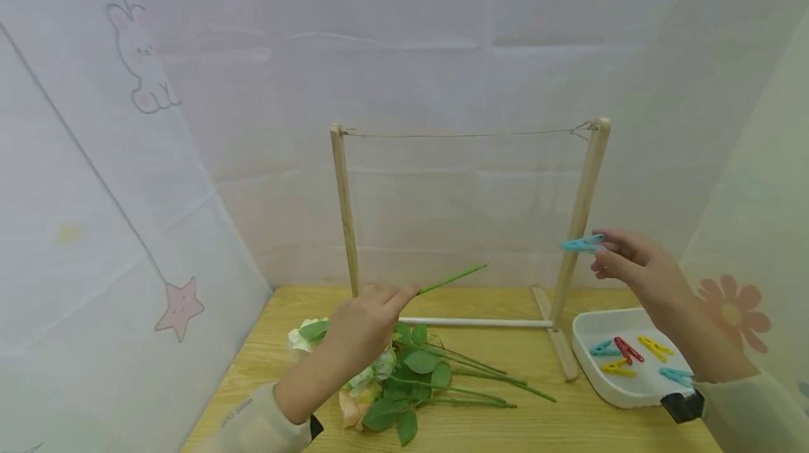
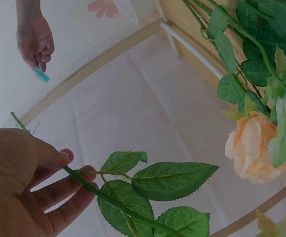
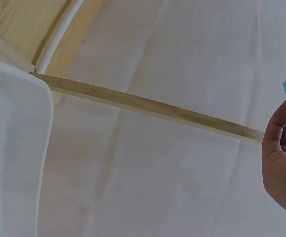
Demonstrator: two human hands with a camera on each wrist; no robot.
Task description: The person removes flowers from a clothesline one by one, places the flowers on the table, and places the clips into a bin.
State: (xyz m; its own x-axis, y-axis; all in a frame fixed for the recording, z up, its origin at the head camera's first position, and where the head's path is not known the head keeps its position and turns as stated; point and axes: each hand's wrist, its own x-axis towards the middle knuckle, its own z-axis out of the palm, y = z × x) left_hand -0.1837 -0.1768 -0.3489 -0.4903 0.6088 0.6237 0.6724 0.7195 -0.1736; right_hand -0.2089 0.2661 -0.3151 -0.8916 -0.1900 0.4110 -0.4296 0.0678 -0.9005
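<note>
My left hand [image 1: 363,323] pinches the green stem [image 1: 451,279] of an artificial flower, its cut end pointing up and to the right. Leaves [image 2: 175,181] on that stem show beyond the fingers in the left wrist view; the bloom is hidden. Between thumb and fingertips my right hand [image 1: 645,277] holds a light blue clothespin [image 1: 583,244], raised in front of the frame's right post. Behind both hands stands a wooden frame [image 1: 344,207] with a thin string [image 1: 458,135] tied across its top.
More artificial flowers lie on the wooden table [image 1: 493,432] under my left hand, among them a peach rose [image 2: 254,146]. At the right, a white tray [image 1: 607,391] contains several clothespins, including a red clothespin [image 1: 628,350]. A white bar [image 1: 480,323] joins the frame's feet.
</note>
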